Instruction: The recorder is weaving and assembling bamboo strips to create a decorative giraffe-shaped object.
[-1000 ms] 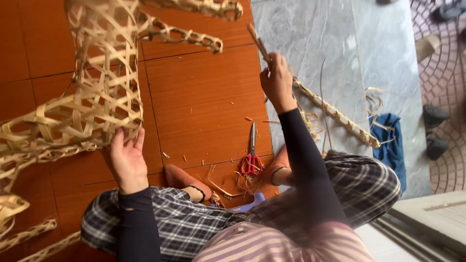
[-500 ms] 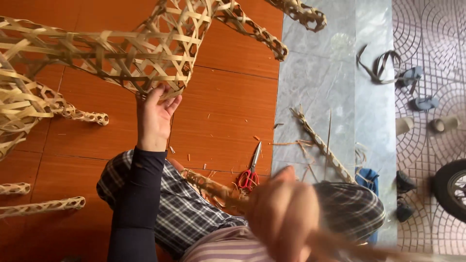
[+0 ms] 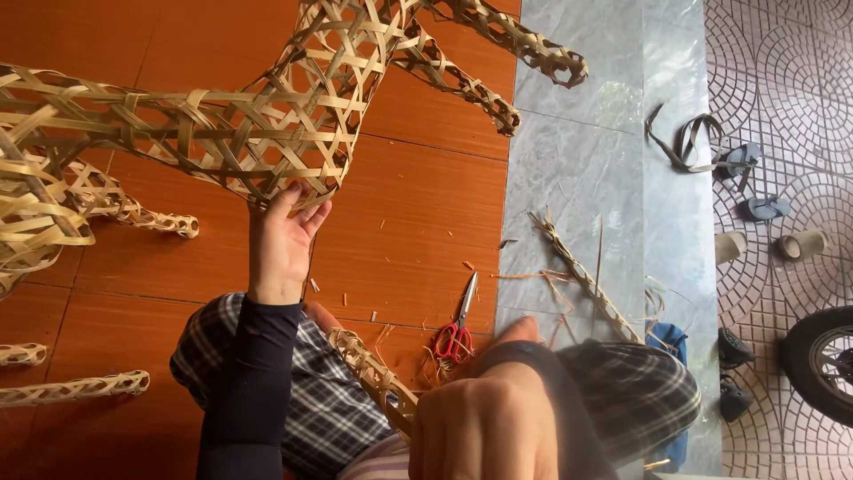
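A large open-weave bamboo animal frame [image 3: 249,133] lies across the orange tiled floor. My left hand [image 3: 280,240], in a dark sleeve, presses its spread fingers against the frame's lower rounded end. My right hand [image 3: 484,427] is close to the camera and blurred, fingers closed around one end of a slim woven bamboo tube [image 3: 373,373] that lies over my checked-trousered lap. Red-handled scissors [image 3: 458,333] rest on the floor just beyond my knees, among bamboo shavings.
Another woven bamboo tube [image 3: 586,280] with loose strips lies on the grey stone strip. Two short woven pieces [image 3: 75,388] sit at the lower left. Sandals [image 3: 737,160], slippers [image 3: 769,209], a blue cloth [image 3: 671,342] and a tyre [image 3: 817,364] are on the patterned paving at right.
My right hand has drawn back from the stone strip to my lap and now grips a woven tube. The view has swung, and my left hand has stayed on the frame.
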